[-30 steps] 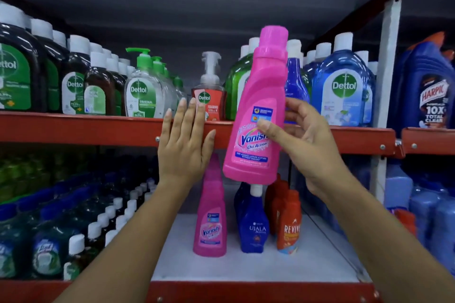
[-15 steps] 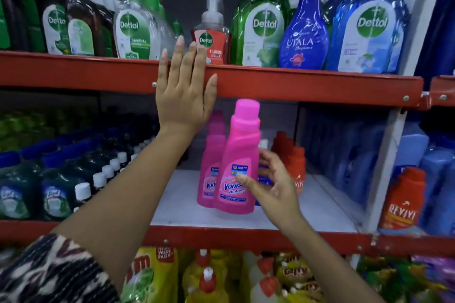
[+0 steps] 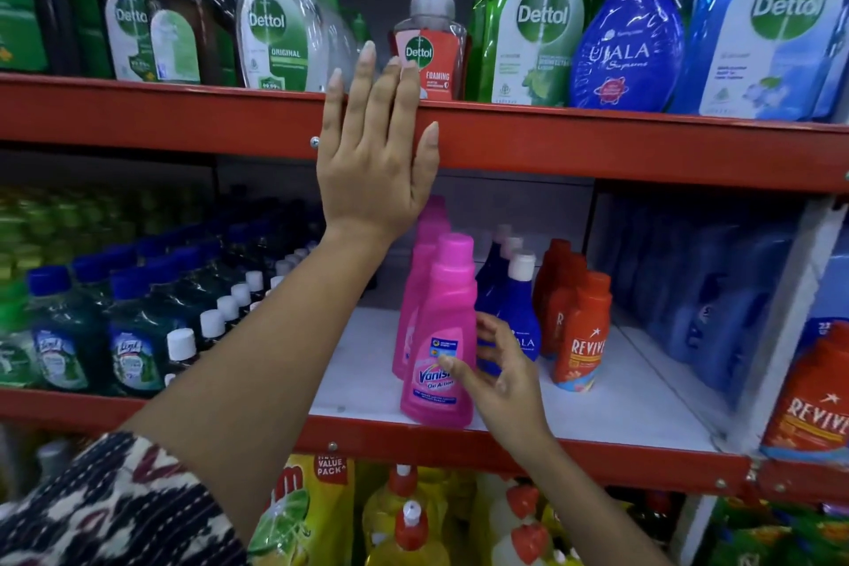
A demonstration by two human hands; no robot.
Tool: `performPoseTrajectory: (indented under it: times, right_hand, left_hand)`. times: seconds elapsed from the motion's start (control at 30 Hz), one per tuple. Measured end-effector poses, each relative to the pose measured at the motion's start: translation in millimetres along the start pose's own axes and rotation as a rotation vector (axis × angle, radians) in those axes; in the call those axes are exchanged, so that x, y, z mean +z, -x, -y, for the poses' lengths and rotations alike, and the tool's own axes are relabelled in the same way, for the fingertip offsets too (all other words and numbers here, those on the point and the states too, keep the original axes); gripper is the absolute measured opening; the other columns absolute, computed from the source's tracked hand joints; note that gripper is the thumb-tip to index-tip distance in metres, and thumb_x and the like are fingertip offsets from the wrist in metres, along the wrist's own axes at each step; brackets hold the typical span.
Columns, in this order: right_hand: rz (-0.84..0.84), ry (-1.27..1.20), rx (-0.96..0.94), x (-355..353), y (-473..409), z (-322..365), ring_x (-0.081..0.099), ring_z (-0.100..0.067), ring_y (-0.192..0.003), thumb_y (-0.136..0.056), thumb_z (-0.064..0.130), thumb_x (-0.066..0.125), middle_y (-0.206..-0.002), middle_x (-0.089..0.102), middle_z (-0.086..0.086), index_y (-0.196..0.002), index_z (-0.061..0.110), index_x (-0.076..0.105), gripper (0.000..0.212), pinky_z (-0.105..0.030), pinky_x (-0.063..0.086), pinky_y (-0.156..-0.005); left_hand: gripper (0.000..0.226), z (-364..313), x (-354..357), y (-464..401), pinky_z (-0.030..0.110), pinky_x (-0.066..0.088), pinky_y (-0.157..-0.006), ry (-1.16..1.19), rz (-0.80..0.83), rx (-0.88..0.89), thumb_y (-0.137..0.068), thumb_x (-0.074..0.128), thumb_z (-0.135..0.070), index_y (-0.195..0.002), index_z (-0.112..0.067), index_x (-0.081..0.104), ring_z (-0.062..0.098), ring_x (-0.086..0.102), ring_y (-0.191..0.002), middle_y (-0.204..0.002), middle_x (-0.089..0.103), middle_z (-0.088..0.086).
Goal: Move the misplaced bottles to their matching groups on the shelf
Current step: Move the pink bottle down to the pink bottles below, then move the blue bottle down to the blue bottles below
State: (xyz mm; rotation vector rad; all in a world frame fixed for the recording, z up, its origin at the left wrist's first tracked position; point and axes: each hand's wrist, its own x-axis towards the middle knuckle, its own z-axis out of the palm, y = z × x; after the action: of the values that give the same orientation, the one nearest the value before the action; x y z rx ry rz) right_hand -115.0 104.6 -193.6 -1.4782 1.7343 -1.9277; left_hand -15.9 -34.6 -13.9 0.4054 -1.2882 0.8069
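Note:
A pink Vanish bottle (image 3: 442,313) stands upright at the front of the white middle shelf (image 3: 620,404), just ahead of two more pink bottles (image 3: 420,262). My right hand (image 3: 503,375) is beside its right side with fingers spread; the thumb tip still brushes the label. My left hand (image 3: 373,170) lies flat against the red upper shelf beam (image 3: 597,147), holding nothing. On the upper shelf a blue Ujala bottle (image 3: 627,32) stands between green and blue Dettol bottles. Other blue Ujala bottles (image 3: 519,308) stand right of the pink ones.
Orange Revive bottles (image 3: 580,335) stand right of the Ujala group. Rows of dark Lizol bottles (image 3: 133,335) fill the middle shelf's left. A Dettol foaming pump (image 3: 432,46) sits above my left hand. Yellow bottles (image 3: 409,519) crowd the lowest shelf.
My right hand carried the pink Vanish bottle down from the upper shelf level, set it in front of the other pink bottles, and has opened. My left hand stayed on the beam.

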Motion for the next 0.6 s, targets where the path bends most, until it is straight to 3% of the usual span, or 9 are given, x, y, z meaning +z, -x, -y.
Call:
performPoseTrajectory:
  times: [0.2,0.33,0.47,0.53,0.6]
  right_hand:
    - [0.040,0.034,0.035,1,-6,0,0.065,-0.004,-0.107,-0.074,0.039,0.072,-0.118,0.065,0.012,-0.114,0.043,0.049,0.047,-0.030,0.058,-0.087]
    - [0.076,0.170,0.015,1,6,7,0.060,-0.003,-0.117,-0.086,0.043,0.063,-0.131,0.059,0.012,-0.132,0.041,0.041,0.051,-0.030,0.056,-0.093]
    - [0.040,0.506,-0.056,-11,19,14,0.022,0.001,-0.142,-0.091,0.057,0.045,-0.152,0.024,0.022,-0.151,0.034,0.017,0.070,-0.026,0.029,-0.113]
    - [0.011,0.649,-0.118,-21,23,18,0.006,-0.002,-0.148,-0.092,0.062,0.036,-0.160,0.012,0.016,-0.152,0.031,0.011,0.073,-0.029,0.019,-0.120]
    - [-0.036,0.767,-0.210,-30,24,25,0.002,-0.006,-0.150,-0.093,0.063,0.028,-0.163,0.011,0.008,-0.153,0.026,0.012,0.073,-0.033,0.014,-0.123]
  left_hand:
    - [0.054,0,1,1,0.046,0.029,-0.115,0.004,-0.004,-0.007,-0.106,0.021,-0.034,-0.136,-0.003,0.054,0.033,0.045,-0.135,-0.137,0.058,0.011]
    - [0.054,-1,-3,0,0.045,0.026,-0.116,0.015,0.038,-0.016,-0.107,0.022,-0.035,-0.139,-0.004,0.051,0.032,0.043,-0.137,-0.141,0.055,0.011]
    - [0.054,-2,-7,-1,0.046,0.023,-0.118,0.047,0.093,-0.033,-0.107,0.022,-0.036,-0.143,-0.004,0.047,0.031,0.037,-0.140,-0.146,0.049,0.012]
    - [0.055,-4,-10,-1,0.046,0.020,-0.119,0.067,0.127,-0.052,-0.108,0.021,-0.037,-0.144,-0.004,0.044,0.031,0.034,-0.142,-0.149,0.045,0.013]
    - [0.056,-6,-12,-1,0.046,0.017,-0.119,0.078,0.153,-0.083,-0.108,0.021,-0.038,-0.145,-0.003,0.041,0.031,0.031,-0.144,-0.151,0.042,0.013]
